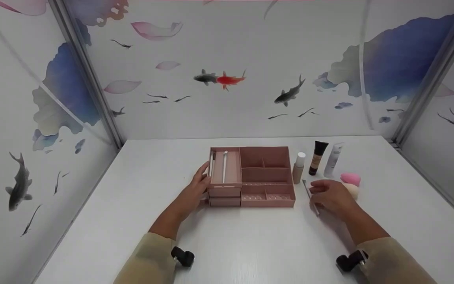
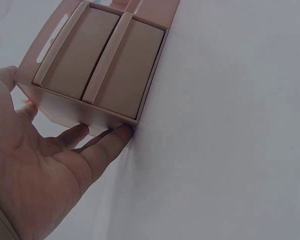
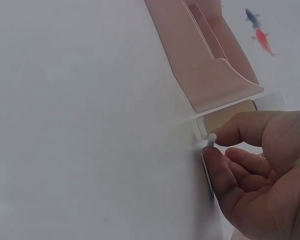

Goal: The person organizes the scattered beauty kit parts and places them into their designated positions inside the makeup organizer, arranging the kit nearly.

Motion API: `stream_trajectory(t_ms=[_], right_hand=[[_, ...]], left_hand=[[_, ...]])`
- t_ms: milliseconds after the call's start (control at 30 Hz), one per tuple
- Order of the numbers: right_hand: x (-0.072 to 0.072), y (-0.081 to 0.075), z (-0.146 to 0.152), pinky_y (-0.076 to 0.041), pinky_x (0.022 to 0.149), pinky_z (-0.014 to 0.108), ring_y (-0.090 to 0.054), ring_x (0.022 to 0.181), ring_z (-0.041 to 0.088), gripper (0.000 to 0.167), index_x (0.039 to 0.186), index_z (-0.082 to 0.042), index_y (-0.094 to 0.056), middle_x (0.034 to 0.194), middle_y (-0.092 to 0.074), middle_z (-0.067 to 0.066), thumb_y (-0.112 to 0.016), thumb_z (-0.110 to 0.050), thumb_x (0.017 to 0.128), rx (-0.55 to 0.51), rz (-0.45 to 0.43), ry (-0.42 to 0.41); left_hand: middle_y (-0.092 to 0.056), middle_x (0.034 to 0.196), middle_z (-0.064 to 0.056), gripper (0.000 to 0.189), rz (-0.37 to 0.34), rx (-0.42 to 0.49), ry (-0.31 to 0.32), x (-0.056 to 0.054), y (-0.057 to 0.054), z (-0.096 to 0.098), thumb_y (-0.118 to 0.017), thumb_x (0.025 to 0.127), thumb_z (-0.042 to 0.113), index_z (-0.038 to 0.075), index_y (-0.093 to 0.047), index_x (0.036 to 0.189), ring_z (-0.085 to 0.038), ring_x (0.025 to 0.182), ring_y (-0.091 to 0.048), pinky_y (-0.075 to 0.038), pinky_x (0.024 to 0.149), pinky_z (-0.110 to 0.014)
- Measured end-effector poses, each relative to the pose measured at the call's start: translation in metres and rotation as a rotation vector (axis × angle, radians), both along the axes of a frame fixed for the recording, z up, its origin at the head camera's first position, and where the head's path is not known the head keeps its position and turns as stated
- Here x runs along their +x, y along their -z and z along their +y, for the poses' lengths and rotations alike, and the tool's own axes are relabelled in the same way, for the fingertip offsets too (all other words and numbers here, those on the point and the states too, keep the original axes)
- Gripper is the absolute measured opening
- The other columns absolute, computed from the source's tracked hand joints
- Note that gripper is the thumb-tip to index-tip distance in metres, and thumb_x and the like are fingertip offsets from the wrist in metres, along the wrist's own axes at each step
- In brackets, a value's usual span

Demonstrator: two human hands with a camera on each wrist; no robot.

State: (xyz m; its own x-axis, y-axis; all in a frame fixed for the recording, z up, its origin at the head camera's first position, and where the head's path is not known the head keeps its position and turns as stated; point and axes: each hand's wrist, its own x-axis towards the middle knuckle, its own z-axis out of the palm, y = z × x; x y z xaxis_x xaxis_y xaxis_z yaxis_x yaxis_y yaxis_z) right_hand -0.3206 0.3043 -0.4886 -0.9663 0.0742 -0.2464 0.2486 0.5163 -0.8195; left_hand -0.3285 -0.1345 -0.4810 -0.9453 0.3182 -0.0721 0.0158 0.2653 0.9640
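Observation:
A pink makeup organizer point(image 1: 265, 176) stands on the white table, with two drawers point(image 2: 125, 67) at its front left. My left hand point(image 1: 194, 190) rests against its left side, and in the left wrist view the fingertips touch the side wall near the lower corner. To the right of the organizer, my right hand point(image 1: 334, 198) pinches a slim makeup brush point(image 1: 306, 187) between thumb and fingers. Its pale end point(image 3: 211, 140) shows at the fingertips in the right wrist view. Two thin brushes, one a white-handled brush point(image 1: 224, 167), lie in the organizer's top left compartment.
Right of the organizer stand a white-capped foundation bottle point(image 1: 298, 169), a black-capped tube point(image 1: 317, 157) and a white tube point(image 1: 332, 159). A pink sponge point(image 1: 350, 179) and a beige sponge point(image 1: 352, 191) lie beside my right hand. Patterned white walls point(image 1: 227, 47) enclose the table.

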Motion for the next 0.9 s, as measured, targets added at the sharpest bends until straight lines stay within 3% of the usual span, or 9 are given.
stream_trajectory(t_ms=[300, 567, 900], right_hand=[[-0.002, -0.007, 0.010, -0.058, 0.084, 0.027, -0.067, 0.108, 0.025, 0.057, 0.149, -0.009, -0.062, 0.140, -0.068, 0.018, -0.075, -0.032, 0.098, 0.068, -0.090, 0.018], [-0.003, -0.009, 0.011, -0.057, 0.080, 0.027, -0.069, 0.101, 0.022, 0.057, 0.148, -0.011, -0.063, 0.131, -0.072, 0.014, -0.078, -0.030, 0.097, 0.011, -0.102, 0.050], [0.000, -0.017, 0.004, -0.060, 0.080, 0.027, -0.065, 0.099, 0.023, 0.060, 0.155, -0.010, -0.056, 0.134, -0.064, 0.015, -0.069, -0.023, 0.098, -0.101, -0.092, 0.102]], left_hand=[[-0.017, 0.181, -0.010, 0.058, -0.001, -0.019, -0.020, 0.002, -0.003, 0.001, -0.039, 0.110, 0.065, 0.064, -0.013, 0.163, -0.045, 0.162, -0.031, -0.027, 0.126, -0.073], [-0.016, 0.181, -0.009, 0.059, -0.022, 0.003, -0.016, 0.001, -0.003, 0.002, -0.039, 0.110, 0.066, 0.064, -0.014, 0.163, -0.046, 0.162, -0.031, -0.030, 0.126, -0.072], [-0.020, 0.180, -0.007, 0.059, -0.027, -0.019, -0.025, 0.003, -0.005, 0.003, -0.040, 0.110, 0.065, 0.064, -0.013, 0.163, -0.043, 0.163, -0.032, -0.028, 0.127, -0.072]])
